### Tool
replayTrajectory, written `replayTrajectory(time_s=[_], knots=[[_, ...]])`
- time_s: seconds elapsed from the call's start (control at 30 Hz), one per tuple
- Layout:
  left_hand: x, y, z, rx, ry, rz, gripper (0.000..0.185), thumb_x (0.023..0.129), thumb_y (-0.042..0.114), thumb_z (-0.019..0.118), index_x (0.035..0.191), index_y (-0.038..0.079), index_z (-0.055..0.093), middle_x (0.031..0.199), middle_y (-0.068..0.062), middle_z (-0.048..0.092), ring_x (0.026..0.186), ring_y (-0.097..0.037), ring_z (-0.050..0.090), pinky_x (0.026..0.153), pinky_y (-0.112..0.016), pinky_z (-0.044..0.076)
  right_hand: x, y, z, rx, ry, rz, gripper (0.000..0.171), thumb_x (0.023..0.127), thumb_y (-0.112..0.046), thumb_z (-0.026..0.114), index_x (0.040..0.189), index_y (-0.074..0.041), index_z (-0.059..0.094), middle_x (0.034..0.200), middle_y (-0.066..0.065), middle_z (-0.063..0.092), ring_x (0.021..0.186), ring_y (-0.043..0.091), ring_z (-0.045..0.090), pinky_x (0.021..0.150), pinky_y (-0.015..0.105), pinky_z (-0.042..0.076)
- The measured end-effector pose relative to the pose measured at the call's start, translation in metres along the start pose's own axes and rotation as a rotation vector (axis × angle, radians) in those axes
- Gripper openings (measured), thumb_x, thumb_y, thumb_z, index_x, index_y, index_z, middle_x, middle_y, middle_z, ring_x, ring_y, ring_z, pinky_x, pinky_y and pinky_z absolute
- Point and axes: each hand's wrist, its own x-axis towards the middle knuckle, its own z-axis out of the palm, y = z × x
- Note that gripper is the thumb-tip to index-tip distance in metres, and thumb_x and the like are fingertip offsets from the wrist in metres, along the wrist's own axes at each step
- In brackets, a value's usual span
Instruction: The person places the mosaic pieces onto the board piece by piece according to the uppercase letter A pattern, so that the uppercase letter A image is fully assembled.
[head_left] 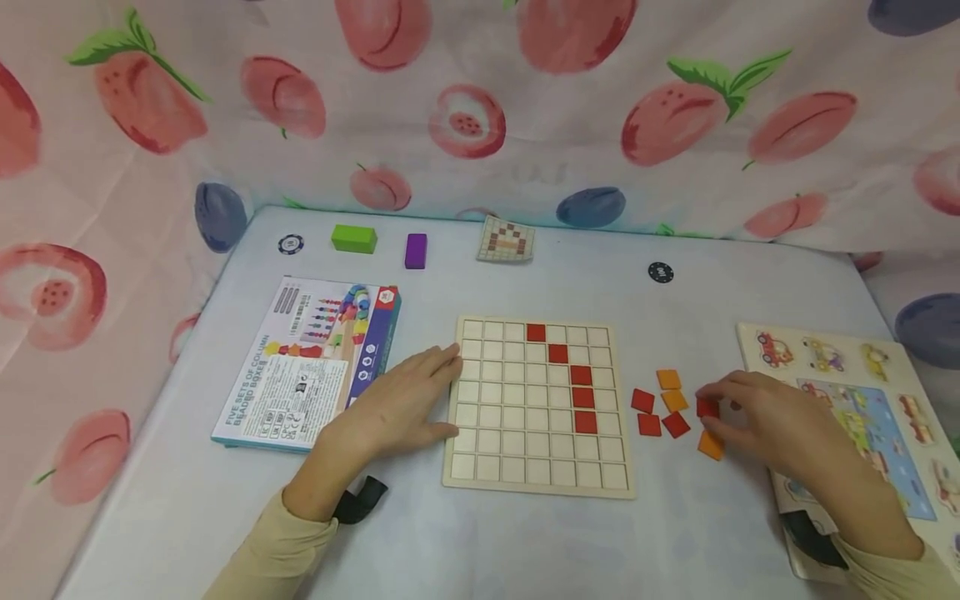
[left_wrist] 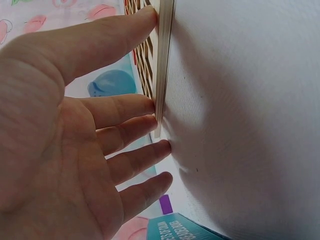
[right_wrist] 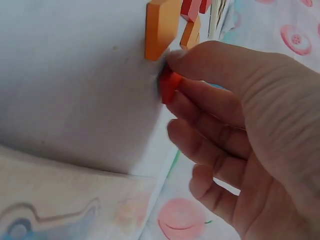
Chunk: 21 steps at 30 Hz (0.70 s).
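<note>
Head view shows your right hand (head_left: 765, 421) at lower right, fingers pinching a red tile (head_left: 707, 407), left hand (head_left: 401, 408) flat, fingers spread, against the grid board (head_left: 538, 475); a loose pinch could drop it.

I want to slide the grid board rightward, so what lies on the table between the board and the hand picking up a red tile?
In the head view, loose red tiles and orange tiles lie between the grid board and the right hand.

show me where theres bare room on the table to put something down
Free: the front strip below the wooden grid board, and between that board and the black chip. Crowded: the loose red and orange square tiles by the right hand.
</note>
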Motion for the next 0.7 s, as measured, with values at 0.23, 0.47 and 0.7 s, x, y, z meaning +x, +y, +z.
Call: replayTrajectory(time_s=[0.23,0.47,0.7], knots=[[-0.001,-0.001,0.0,-0.004,0.004,0.001,0.088,0.092,0.037,0.084,0.161,0.001,0.044,0.176,-0.014,0.033,0.162,-0.038,0.034,0.135,-0.053,0.032,0.011,-0.016,-0.007,-0.003,0.096,-0.021,0.038,0.084,-0.036,0.09,0.116,-0.017,0.08,0.112,0.009,0.077,0.092,0.025,0.071,0.061,0.037,0.059],[0.0,0.0,0.0,-0.011,-0.007,0.003,0.088,0.093,0.036,0.083,0.162,0.001,0.042,0.176,-0.014,0.032,0.163,-0.038,0.033,0.135,-0.053,0.031,0.043,-0.064,-0.014,0.06,0.148,-0.13,0.036,0.088,-0.035,0.087,0.118,-0.015,0.08,0.111,0.007,0.077,0.09,0.021,0.069,0.069,0.037,0.062],[0.0,0.001,0.001,-0.02,0.001,-0.002,0.087,0.092,0.036,0.083,0.162,0.001,0.043,0.176,-0.013,0.032,0.163,-0.038,0.033,0.136,-0.052,0.03,0.088,-0.126,-0.005,0.113,0.148,-0.291,0.032,0.091,-0.03,0.085,0.119,-0.014,0.08,0.11,0.004,0.076,0.091,0.017,0.068,0.075,0.039,0.063]])
